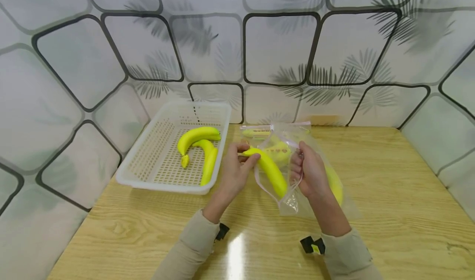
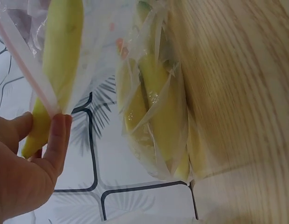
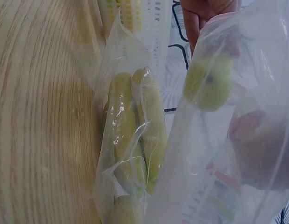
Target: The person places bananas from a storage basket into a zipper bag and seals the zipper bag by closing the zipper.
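My left hand [image 1: 237,168] pinches a yellow banana [image 1: 272,170] near its stem end. The banana slants down into the mouth of a clear zip bag [image 1: 290,205]. On the other side, my right hand [image 1: 313,170] grips the bag's edge with curled fingers. The left wrist view shows my left hand [image 2: 30,163] with thumb and fingertips on the banana [image 2: 63,51], beside the bag's pinkish zip strip [image 2: 30,70]. In the right wrist view, the banana's rounded end [image 3: 207,86] shows hazily through the plastic.
A white perforated basket [image 1: 163,186] with several bananas [image 1: 198,136] stands at the left. Behind the hands lies another clear bag [image 1: 256,128]. Bagged bananas [image 2: 158,107] rest on the wooden table [image 1: 400,214]. A patterned covering [image 1: 282,49] rises around the table's back and sides.
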`<state>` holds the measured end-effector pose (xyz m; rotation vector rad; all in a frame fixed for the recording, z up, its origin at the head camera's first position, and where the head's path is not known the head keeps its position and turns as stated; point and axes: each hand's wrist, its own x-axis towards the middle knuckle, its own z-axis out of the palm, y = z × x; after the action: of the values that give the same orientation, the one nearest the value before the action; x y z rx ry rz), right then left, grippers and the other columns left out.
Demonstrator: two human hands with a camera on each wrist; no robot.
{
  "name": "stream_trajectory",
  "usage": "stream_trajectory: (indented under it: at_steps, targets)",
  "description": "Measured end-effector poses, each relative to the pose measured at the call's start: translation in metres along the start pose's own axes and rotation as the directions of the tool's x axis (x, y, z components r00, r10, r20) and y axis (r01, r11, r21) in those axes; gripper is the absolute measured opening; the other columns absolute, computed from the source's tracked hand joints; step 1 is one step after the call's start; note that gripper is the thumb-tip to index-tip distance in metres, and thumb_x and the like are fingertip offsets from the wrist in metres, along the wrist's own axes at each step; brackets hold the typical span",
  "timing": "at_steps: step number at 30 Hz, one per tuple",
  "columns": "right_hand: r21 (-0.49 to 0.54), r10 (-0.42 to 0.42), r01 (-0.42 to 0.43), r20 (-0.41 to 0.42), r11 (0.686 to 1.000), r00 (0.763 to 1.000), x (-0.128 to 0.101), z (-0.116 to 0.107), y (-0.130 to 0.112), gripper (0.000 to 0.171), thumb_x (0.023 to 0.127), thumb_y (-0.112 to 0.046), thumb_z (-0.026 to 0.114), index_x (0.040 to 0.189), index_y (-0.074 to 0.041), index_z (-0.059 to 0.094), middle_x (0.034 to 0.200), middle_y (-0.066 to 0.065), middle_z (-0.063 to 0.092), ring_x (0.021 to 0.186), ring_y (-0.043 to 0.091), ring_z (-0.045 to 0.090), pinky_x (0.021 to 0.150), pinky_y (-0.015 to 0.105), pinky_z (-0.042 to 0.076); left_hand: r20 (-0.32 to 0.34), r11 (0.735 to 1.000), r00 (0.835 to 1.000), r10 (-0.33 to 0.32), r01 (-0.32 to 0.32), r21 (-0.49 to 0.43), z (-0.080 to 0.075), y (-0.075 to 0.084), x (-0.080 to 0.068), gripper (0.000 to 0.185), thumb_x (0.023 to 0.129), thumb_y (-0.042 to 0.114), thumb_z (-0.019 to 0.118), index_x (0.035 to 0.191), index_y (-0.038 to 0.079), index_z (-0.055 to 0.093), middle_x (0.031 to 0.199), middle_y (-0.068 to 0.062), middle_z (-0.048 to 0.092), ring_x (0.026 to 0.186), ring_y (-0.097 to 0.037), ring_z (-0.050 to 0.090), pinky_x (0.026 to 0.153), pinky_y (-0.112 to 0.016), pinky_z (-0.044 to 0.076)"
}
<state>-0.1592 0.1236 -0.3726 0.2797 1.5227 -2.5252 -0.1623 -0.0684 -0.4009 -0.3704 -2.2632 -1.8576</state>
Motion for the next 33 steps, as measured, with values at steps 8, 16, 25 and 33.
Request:
stream_trajectory:
  at_steps: [8, 16, 25, 33]
  targets:
    - [-0.008, -0.004, 0.004, 0.003, 1.000, 1.000, -0.0001, 0.0014, 0.0009, 0.030, 0.109, -0.033, 0.031, 0.086, -0.015, 0.032, 0.057, -0.009, 0.033, 0.048, 0.005, 0.029, 0.042, 0.017, 0.024, -0.052, 0.985, 0.984, 0.170, -0.167, 0.044, 0.0009, -0.0056, -0.0004, 0.014, 0.097, 0.006, 0.062, 0.106, -0.004, 0.065, 0.104, -0.019, 0.063, 0.079, -0.030, 0.068, 0.069, -0.042, 0.059]
    - [-0.007, 0.009, -0.009, 0.016, 1.000, 1.000, 0.0007, 0.0002, 0.0013, 0.030, 0.109, -0.035, 0.031, 0.085, -0.016, 0.033, 0.057, -0.009, 0.033, 0.047, 0.006, 0.028, 0.040, 0.017, 0.025, -0.081, 0.987, 0.985, 0.150, -0.145, 0.068, 0.0011, -0.0072, 0.0018, 0.014, 0.093, 0.007, 0.069, 0.102, -0.003, 0.063, 0.101, -0.018, 0.064, 0.082, -0.029, 0.068, 0.069, -0.032, 0.058]
    - [0.016, 0.010, -0.010, 0.011, 1.000, 1.000, -0.0006, -0.0001, 0.0010, 0.031, 0.109, -0.035, 0.032, 0.084, -0.016, 0.033, 0.056, -0.008, 0.034, 0.047, 0.006, 0.028, 0.040, 0.017, 0.024, -0.054, 0.990, 0.993, 0.110, -0.104, 0.090, -0.0005, -0.0044, -0.0003, 0.016, 0.096, -0.002, 0.058, 0.110, -0.004, 0.063, 0.108, -0.019, 0.064, 0.081, -0.027, 0.068, 0.067, -0.029, 0.059]
    - [0.020, 0.010, -0.011, 0.015, 1.000, 1.000, -0.0012, 0.0000, 0.0007, 0.030, 0.108, -0.034, 0.032, 0.084, -0.017, 0.033, 0.056, -0.009, 0.033, 0.047, 0.006, 0.028, 0.040, 0.017, 0.024, -0.043, 0.991, 0.994, 0.096, -0.092, 0.097, -0.0012, -0.0041, -0.0008, 0.018, 0.095, 0.002, 0.063, 0.112, -0.004, 0.063, 0.104, -0.018, 0.069, 0.086, -0.027, 0.068, 0.073, -0.028, 0.057]
